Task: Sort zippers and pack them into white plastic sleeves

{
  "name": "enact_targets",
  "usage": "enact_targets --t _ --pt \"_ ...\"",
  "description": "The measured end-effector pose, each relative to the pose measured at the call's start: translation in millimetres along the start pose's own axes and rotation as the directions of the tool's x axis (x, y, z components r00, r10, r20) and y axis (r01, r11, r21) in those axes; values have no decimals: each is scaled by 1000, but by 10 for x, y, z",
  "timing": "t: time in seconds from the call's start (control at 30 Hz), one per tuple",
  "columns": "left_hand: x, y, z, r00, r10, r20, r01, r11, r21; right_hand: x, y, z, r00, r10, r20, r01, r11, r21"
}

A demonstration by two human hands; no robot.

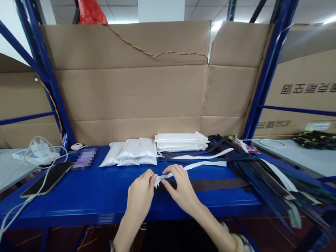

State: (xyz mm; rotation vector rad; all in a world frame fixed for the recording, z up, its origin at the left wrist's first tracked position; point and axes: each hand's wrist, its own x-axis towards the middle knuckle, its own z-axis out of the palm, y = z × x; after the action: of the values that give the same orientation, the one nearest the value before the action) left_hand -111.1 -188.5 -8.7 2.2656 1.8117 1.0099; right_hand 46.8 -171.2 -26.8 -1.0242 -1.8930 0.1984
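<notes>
White strip, one: likely light, soft, limp, best pinched flat near its end, where your left grip and right grip close on it.

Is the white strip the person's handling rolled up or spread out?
Mostly spread out: the white strip runs past the right hand, its near end bunched.

1. The left bare hand is held palm down, knuckles up, its thumb and index finger pinched together.
2. The right bare hand faces it, close by, fingers arched and thumb reaching inward; I can't tell whether its tips meet.
3. Both bare forearms, left and right, slant forward and inward from below, bringing the hands near each other.
</notes>
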Motion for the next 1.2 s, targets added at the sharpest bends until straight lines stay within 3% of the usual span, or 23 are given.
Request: enact_targets --t 0.27,0.53,0.77,1.07,1.2 --pt "-16 42 99 999 52 8 -51 997 -66 -34 -24 -1 996 18 92 -21 999 36" --pt "-18 61 165 997 42 -69 -52 986 -156 -24 -43 19 996 41 80 -43 999 26" --pt "-27 104 204 988 101 -114 -112 989 -97 -20 -37 0 995 83 53 -86 994 64" --pt "8 -33 251 976 156 -151 -171 981 -94 -8 -82 -42 992 89 89 -101 984 146" --pt "24 -74 237 975 160 -157 -184 972 -149 -12 -71 -37 992 73 105 -82 993 81"
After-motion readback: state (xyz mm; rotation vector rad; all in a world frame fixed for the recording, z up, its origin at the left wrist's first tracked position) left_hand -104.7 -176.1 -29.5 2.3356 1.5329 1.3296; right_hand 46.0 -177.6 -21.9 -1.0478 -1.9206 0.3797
